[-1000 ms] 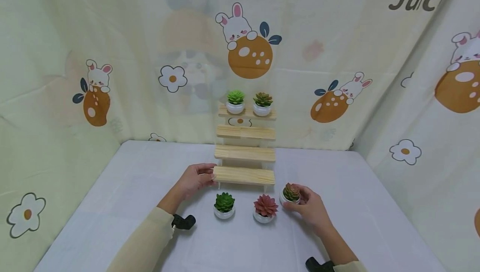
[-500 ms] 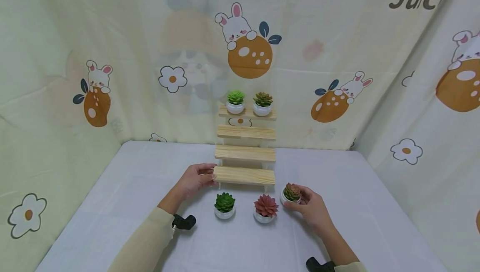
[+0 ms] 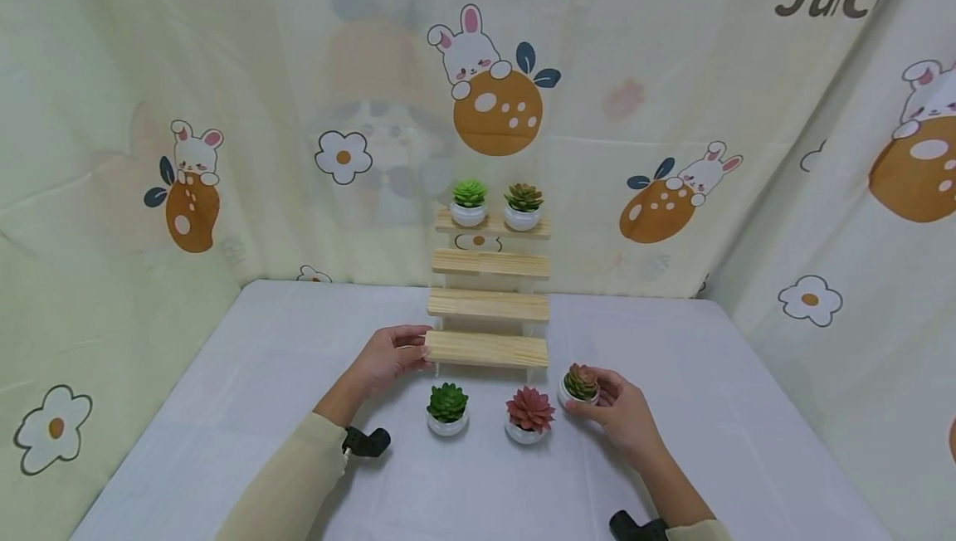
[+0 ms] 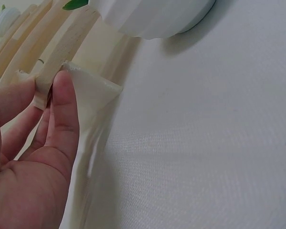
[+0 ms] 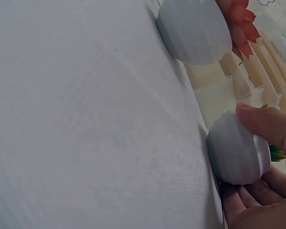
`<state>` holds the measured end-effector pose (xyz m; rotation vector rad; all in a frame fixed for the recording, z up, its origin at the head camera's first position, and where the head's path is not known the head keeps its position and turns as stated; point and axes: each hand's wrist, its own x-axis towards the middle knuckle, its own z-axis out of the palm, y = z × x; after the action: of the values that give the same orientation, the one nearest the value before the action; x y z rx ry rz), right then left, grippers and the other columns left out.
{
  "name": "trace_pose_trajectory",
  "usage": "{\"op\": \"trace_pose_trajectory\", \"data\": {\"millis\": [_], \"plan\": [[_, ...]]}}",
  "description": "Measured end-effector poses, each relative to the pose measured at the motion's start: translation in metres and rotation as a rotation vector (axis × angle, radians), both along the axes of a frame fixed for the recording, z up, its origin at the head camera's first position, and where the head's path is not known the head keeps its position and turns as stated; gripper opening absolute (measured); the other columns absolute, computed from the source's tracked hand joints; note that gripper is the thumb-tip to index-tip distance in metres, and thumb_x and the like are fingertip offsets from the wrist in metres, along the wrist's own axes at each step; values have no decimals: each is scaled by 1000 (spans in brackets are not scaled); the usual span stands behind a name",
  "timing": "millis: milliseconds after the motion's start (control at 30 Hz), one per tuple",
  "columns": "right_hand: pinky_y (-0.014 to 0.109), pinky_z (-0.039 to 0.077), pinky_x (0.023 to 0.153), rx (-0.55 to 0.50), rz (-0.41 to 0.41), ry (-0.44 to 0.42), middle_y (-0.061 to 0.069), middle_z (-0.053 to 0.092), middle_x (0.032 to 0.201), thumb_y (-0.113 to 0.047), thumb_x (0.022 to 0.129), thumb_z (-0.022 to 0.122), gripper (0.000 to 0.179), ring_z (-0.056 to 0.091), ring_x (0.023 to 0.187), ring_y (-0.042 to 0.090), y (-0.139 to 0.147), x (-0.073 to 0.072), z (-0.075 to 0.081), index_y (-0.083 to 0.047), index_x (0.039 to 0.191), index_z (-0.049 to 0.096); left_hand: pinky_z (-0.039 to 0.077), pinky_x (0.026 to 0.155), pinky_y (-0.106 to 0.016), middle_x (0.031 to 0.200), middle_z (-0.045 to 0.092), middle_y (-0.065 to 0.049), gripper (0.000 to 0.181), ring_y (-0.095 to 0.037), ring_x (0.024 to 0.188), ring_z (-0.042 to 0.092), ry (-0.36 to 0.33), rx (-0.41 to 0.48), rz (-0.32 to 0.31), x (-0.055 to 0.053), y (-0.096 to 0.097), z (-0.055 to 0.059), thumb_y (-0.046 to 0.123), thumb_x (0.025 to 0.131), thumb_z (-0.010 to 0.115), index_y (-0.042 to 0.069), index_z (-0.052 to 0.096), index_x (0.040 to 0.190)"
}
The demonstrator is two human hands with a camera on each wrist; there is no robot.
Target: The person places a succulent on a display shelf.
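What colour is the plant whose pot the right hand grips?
The plant is reddish-brown above and green below; the head view shows it best.

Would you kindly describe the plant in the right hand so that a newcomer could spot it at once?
Find the four-step wooden shelf on the white table, then look just beyond its lower right corner. There, the right hand grips a small white pot. Its succulent is reddish above and green below, unlike the pinkish-red one beside it and the green one farther left.
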<state>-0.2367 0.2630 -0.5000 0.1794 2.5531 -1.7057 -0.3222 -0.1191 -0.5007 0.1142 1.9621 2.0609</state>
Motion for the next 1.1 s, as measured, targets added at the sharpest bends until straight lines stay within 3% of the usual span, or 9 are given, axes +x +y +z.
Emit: {"op": "trace_pose_trajectory", "data": {"millis": [633,1100], "plan": [[40,49,115,9,-5,15,17,55,151,-23,83,87,74,54,139,32,0,-9,-1,-7,146,54,64,91,-36,119,60,-17,46,-18,96,69,-8,-3,-11,2,1,3,-7,97,63,-4,56,142],[53,44,119,9,-6,45,17,50,154,-26,84,87,75,49,142,36,-1,-12,16,-8,148,52,65,89,-33,119,60,-16,47,-18,96,68,-18,13,-7,2,0,2,-7,96,62,-4,55,143]]}}
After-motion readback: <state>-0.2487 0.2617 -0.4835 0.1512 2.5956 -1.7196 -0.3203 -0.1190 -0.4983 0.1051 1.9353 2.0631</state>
